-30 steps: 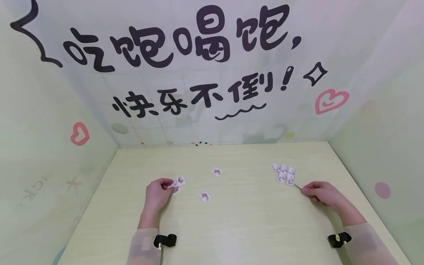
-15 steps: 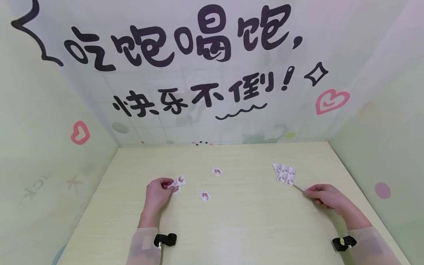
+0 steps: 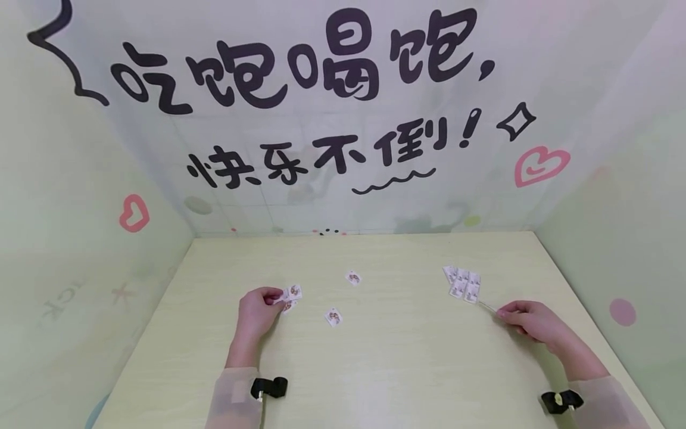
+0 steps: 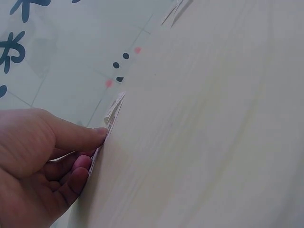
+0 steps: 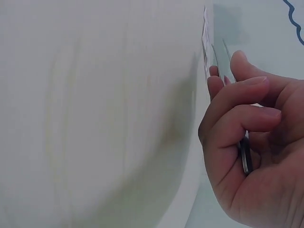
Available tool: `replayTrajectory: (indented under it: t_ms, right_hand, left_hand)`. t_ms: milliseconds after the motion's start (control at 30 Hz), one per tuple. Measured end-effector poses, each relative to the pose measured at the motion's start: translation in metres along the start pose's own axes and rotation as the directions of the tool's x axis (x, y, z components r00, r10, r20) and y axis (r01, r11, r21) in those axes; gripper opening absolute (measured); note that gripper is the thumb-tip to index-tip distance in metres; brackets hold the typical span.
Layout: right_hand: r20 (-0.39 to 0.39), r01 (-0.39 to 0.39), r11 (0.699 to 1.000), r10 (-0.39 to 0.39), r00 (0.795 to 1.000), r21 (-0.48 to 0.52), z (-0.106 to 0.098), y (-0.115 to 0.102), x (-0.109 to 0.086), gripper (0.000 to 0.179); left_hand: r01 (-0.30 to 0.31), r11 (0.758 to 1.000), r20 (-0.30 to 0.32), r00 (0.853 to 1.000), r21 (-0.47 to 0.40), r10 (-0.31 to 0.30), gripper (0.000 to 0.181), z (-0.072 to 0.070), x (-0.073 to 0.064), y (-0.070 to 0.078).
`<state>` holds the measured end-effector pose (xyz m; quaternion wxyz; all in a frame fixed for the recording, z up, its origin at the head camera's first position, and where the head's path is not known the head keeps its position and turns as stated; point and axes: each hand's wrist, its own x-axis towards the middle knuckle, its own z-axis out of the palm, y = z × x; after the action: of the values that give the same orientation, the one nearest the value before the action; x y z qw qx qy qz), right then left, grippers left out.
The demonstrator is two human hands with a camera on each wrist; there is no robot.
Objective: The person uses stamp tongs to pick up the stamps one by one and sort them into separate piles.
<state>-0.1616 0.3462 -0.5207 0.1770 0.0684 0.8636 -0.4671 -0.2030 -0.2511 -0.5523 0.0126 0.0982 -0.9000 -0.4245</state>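
In the head view, my left hand (image 3: 257, 311) is at the left of the table. Its thumb and fingers pinch the edge of a small printed card (image 3: 280, 298), beside other overlapping cards (image 3: 294, 291). My right hand (image 3: 530, 322) holds slim metal tweezers (image 3: 487, 307), which point left toward a cluster of small white cards (image 3: 465, 283). In the right wrist view the two tweezers prongs (image 5: 216, 55) stand apart, and the dark rear end shows below the curled fingers. Whether the tips touch a card is too small to tell.
Two loose cards lie mid-table, one farther back (image 3: 354, 277) and one nearer (image 3: 333, 317). The pale wooden table (image 3: 375, 369) meets a printed back wall (image 3: 332, 202), with side walls left and right. Black camera mounts (image 3: 269, 388) sit at both wrists.
My right hand, with the tweezers, has drawn slightly right and toward me. The left hand keeps its place at the cards. The whole head view has shifted a little.
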Motion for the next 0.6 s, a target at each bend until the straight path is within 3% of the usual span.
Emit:
replayTrajectory:
  t_ms: [333,600]
  right_hand:
    - [-0.012,0.067,0.998,-0.067,0.998,0.006,0.025,-0.031,0.006,0.037]
    - [0.076,0.168,0.986,-0.168,0.983,-0.003,0.074,-0.077,0.020,0.031]
  left_hand:
    - [0.004,1.000,0.003,1.000,-0.010,-0.004,0.027,-0.003,-0.002,0.002]
    - [-0.015,1.000,0.004,1.000,-0.003,0.015,0.027,-0.002,-0.001,0.000]
